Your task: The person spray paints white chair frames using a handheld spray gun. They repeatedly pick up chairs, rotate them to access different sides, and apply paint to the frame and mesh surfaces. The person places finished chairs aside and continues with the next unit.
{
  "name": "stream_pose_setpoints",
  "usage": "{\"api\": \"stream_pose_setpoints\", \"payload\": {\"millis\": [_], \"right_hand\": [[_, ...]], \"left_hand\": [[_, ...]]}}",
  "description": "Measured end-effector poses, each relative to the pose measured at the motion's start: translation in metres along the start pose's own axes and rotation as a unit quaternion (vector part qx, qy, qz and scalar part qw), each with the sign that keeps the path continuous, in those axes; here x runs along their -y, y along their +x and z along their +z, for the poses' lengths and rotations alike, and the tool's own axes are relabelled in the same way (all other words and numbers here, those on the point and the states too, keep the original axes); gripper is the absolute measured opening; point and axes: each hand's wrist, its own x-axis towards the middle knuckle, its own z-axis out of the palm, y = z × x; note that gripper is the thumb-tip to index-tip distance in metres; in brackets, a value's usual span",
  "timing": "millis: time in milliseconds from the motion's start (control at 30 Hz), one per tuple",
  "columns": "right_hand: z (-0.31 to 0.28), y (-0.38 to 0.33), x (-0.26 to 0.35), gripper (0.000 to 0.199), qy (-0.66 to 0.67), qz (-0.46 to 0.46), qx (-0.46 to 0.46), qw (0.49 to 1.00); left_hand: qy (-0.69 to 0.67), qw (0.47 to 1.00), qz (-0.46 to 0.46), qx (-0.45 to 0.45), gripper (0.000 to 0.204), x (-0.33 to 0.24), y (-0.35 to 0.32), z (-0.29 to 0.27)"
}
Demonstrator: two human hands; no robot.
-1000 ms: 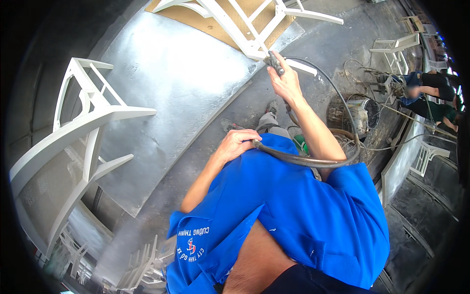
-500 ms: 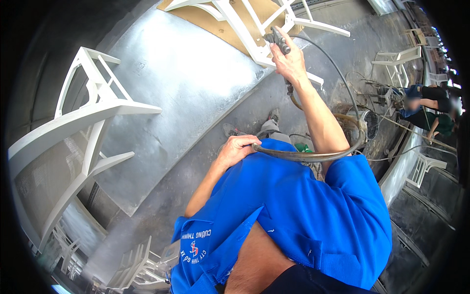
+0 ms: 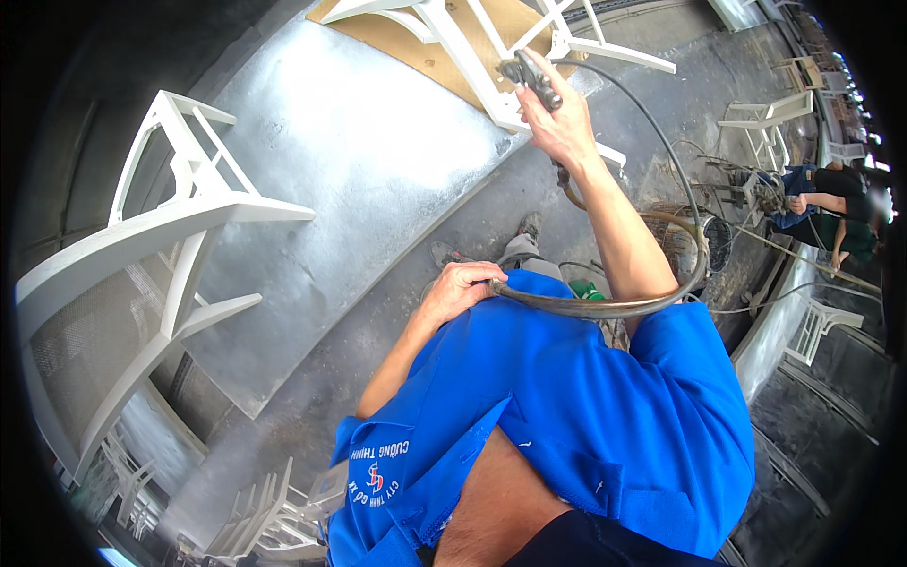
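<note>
My right hand (image 3: pixel 559 121) is raised at the top centre and grips a grey spray gun (image 3: pixel 531 76), its nozzle close to a white chair frame (image 3: pixel 477 52) that stands on a brown board (image 3: pixel 444 66). A hose (image 3: pixel 661 283) runs from the gun in a loop down to my waist. There my left hand (image 3: pixel 458 286) is closed around that hose, against my blue shirt (image 3: pixel 557 416).
A white chair (image 3: pixel 161 236) stands at the left on a grey, paint-dusted floor sheet (image 3: pixel 359 180). More white chair parts (image 3: pixel 274 515) lie at the bottom left and several chairs (image 3: pixel 770 118) at the upper right. A seated person (image 3: pixel 831 203) is at the far right, beside a fan (image 3: pixel 690 241).
My right hand has lifted the spray gun higher and a little left, closer to the white chair frame on the board. My left hand has stayed on the hose at my waist.
</note>
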Motion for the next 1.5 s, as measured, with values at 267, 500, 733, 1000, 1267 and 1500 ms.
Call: {"api": "stream_pose_setpoints", "payload": {"millis": [267, 500, 733, 1000, 1267, 1500], "right_hand": [[-0.016, -0.057, -0.054, 0.054, -0.013, 0.122, 0.027, 0.992], [-0.022, -0.079, -0.067, 0.057, -0.035, 0.235, 0.026, 0.971], [-0.008, -0.054, -0.053, 0.056, -0.023, 0.122, -0.018, 0.992], [0.003, -0.012, 0.005, 0.056, 0.048, 0.023, -0.024, 0.998], [0.007, 0.014, 0.008, 0.055, 0.026, -0.018, -0.058, 0.998], [0.009, -0.005, -0.034, 0.055, 0.012, 0.064, -0.043, 0.997]], "left_hand": [[-0.006, 0.999, 0.031, 0.023, 0.03, -0.003, 0.001, -0.002], [-0.012, 0.999, 0.01, 0.037, 0.03, -0.005, 0.0, -0.003], [-0.006, 0.999, 0.0, 0.032, 0.031, -0.005, -0.007, -0.003], [0.009, 0.998, -0.043, 0.033, 0.028, -0.007, -0.02, -0.005], [-0.036, 0.998, -0.058, 0.014, 0.034, -0.002, -0.029, 0.001], [-0.028, 0.998, -0.055, 0.011, 0.03, -0.001, -0.033, 0.002]]}}
